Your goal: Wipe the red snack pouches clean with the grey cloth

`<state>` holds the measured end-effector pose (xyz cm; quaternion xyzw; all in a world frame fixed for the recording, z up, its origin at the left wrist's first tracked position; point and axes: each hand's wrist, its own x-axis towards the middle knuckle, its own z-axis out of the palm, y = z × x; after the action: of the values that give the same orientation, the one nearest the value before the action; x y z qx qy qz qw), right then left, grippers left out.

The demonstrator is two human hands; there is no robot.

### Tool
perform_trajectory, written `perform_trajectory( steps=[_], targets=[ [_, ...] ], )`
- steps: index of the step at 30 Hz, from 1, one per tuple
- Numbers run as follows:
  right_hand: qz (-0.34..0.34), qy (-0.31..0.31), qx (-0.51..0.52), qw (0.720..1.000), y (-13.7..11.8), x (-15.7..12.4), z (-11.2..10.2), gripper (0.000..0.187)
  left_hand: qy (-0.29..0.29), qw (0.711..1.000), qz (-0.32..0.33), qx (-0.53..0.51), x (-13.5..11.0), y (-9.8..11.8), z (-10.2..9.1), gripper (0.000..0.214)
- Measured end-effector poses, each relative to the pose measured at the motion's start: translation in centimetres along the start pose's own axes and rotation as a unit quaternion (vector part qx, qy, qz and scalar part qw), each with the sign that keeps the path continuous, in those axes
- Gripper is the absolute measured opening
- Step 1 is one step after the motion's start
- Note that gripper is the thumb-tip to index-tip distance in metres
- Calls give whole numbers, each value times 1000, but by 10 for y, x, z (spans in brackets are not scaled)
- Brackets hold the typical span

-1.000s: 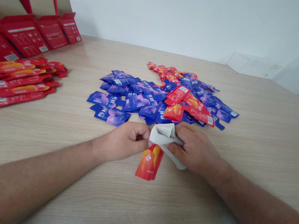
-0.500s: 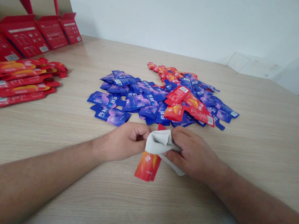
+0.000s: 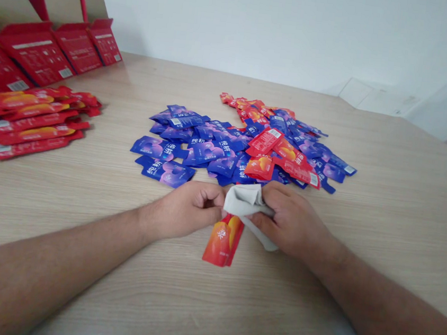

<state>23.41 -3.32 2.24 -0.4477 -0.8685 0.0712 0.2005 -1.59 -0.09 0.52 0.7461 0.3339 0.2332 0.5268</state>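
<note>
My left hand (image 3: 187, 209) is closed, pinching the top of a red-orange packet (image 3: 222, 241) that lies on the wooden table (image 3: 85, 190) near its front edge. My right hand (image 3: 291, 222) is closed on a crumpled grey-white cloth (image 3: 246, 202), which is pressed over the packet's upper part. Just beyond both hands lies a loose heap of blue and red packets (image 3: 246, 138).
A stack of red-orange packets (image 3: 32, 121) lies at the left. Behind it stand open red cartons (image 3: 40, 47) with brown flaps. A white wall runs along the table's far edge. The table's right corner ends near a white ledge (image 3: 375, 95).
The cloth in my right hand slid down the packet and back up again. My left hand stayed in place on the packet.
</note>
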Motion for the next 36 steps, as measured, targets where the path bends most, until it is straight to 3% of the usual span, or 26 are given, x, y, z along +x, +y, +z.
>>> perform_trajectory(
  steps=[3, 8, 13, 18, 24, 26, 29, 34, 36],
  targets=[
    [13, 23, -8, 1000, 2, 1, 0, 17, 4, 1000, -3, 4, 0, -1, 0, 19],
    [-34, -34, 34, 998, -1, 0, 0, 16, -13, 1000, 8, -5, 0, -2, 0, 20],
    [13, 9, -8, 1000, 2, 1, -1, 17, 5, 1000, 3, 6, 0, -2, 0, 21],
    [-39, -38, 40, 998, -1, 0, 0, 16, -11, 1000, 8, -5, 0, -2, 0, 21],
    [12, 35, -4, 999, 3, 2, -1, 14, 5, 1000, 4, -17, 0, -2, 1, 18],
    [-5, 16, 21, 1000, -2, 1, -2, 6, -1, 1000, 5, -17, 0, -1, 1, 16],
    [-32, -15, 60, 998, -8, -1, -3, 15, -3, 1000, 8, -7, 0, 1, 0, 16],
    [65, 44, 38, 996, -2, 2, -3, 20, 8, 1000, 15, -9, 0, 0, 0, 18],
    [60, 38, 47, 996, -1, 1, -3, 21, 2, 1000, 18, -7, 0, 0, 0, 18]
  ],
)
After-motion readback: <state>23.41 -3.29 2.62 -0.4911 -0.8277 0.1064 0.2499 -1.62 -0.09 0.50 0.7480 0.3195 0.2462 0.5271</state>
